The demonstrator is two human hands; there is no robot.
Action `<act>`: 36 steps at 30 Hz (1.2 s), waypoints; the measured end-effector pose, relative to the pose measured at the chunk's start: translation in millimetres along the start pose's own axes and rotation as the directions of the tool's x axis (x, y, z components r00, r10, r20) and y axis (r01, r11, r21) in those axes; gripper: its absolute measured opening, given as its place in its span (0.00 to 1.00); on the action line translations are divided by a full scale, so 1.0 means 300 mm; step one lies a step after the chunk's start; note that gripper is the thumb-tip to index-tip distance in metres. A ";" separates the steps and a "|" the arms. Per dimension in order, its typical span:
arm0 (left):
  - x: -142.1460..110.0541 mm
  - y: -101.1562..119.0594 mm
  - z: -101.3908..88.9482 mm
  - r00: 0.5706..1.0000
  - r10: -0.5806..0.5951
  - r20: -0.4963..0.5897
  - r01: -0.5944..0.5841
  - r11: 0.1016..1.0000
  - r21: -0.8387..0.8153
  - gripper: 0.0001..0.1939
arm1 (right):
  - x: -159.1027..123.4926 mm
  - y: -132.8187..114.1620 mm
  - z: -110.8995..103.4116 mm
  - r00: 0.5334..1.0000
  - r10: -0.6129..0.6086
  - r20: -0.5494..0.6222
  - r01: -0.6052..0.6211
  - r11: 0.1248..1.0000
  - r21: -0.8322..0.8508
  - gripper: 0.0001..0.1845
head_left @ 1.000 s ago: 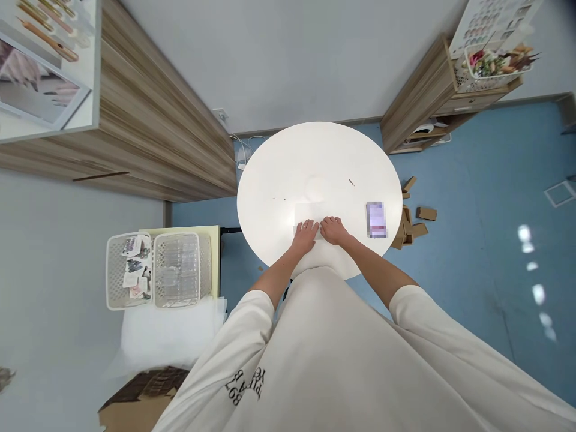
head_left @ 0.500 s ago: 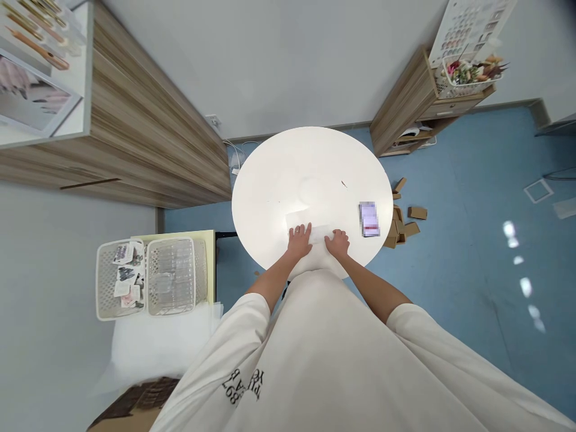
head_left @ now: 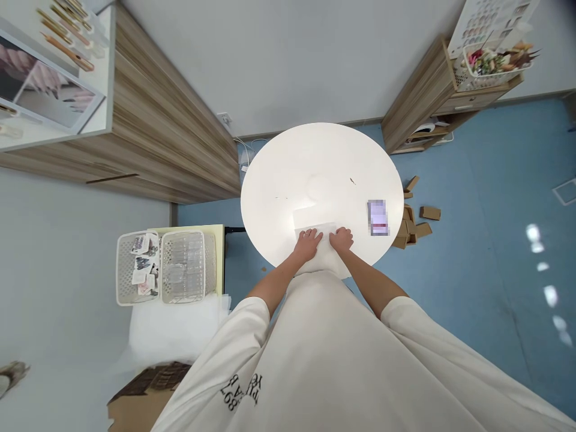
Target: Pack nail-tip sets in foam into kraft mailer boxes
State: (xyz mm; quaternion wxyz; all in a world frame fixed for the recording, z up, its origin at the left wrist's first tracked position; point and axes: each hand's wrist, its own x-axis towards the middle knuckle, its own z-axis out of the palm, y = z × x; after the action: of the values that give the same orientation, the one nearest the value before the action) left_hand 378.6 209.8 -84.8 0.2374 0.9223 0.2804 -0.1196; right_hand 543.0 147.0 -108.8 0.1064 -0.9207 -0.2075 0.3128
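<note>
At the near edge of the round white table point(head_left: 315, 150), a thin white packing sheet point(head_left: 326, 261) lies partly folded, with a straight fold edge in front of my hands. My left hand point(head_left: 308, 245), with a ring on one finger, presses on the left part of the sheet, thumb reaching toward the fold. On the right side, my right hand point(head_left: 342, 239) has curled fingers and a thumb pinching the sheet's edge. Whether anything lies inside the fold is hidden. A flatter white piece point(head_left: 303, 217) extends beyond my left fingers.
A blurred purple box-like item point(head_left: 378, 217) is at the table's right. Two white baskets point(head_left: 182, 300) stand on a yellow surface at left, above a pile of white sheets point(head_left: 175, 330). Small cardboard boxes point(head_left: 407, 228) lie on the blue floor. Wooden cabinets point(head_left: 180, 120) flank the table.
My hands have come closer together, the left shifting right along the sheet. The fold edge now shows more clearly. The whole view has shifted slightly.
</note>
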 end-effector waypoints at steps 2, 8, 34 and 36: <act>0.011 0.002 -0.006 1.000 -0.011 0.012 0.011 1.000 0.006 0.35 | 0.006 0.002 -0.005 1.000 0.000 0.030 -0.002 0.999 0.054 0.10; 0.014 0.002 -0.041 0.999 0.010 0.050 -0.011 1.000 0.012 0.34 | -0.002 0.014 -0.019 0.991 -0.069 0.114 0.030 0.947 0.318 0.22; -0.097 -0.092 -0.008 0.712 -0.699 0.061 0.564 0.519 -0.643 0.25 | -0.109 -0.104 -0.019 0.838 -0.444 0.317 0.515 0.835 -0.192 0.26; -0.079 -0.104 0.001 0.679 -0.725 0.115 0.581 0.436 -0.687 0.25 | -0.112 -0.111 -0.016 0.841 -0.436 0.321 0.512 0.834 -0.207 0.25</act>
State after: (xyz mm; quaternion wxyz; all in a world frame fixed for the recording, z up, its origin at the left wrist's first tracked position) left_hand 341.2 221.5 -88.3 0.4601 0.5930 0.6608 0.0002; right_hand 511.3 161.4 -76.3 0.0195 -0.7957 -0.4858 0.3613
